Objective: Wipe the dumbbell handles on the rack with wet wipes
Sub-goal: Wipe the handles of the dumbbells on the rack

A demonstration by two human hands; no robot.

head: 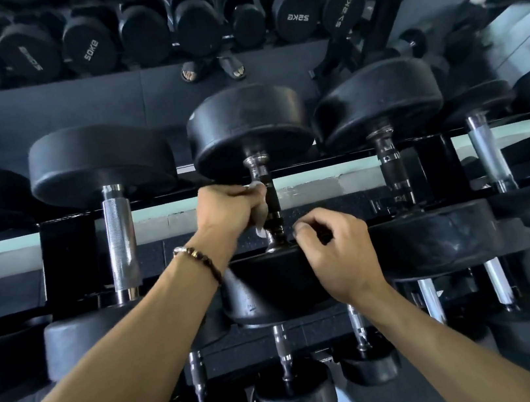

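A black dumbbell [247, 124] lies across the top tier of the rack [68, 251], its dark handle [272, 199] running toward me. My left hand [227, 210] grips that handle with a white wet wipe [260, 212] wrapped between palm and bar; a beaded bracelet sits on the wrist. My right hand [336, 252] rests on the dumbbell's near head [269, 286], fingers loosely curled, thumb and forefinger near the handle's collar, holding nothing I can see.
More dumbbells sit on either side: one with a chrome handle [121, 243] to the left, one with a dark handle [392, 168] to the right. Smaller dumbbells [295, 399] fill the lower tier. A mirror behind reflects another row of weights [294, 12].
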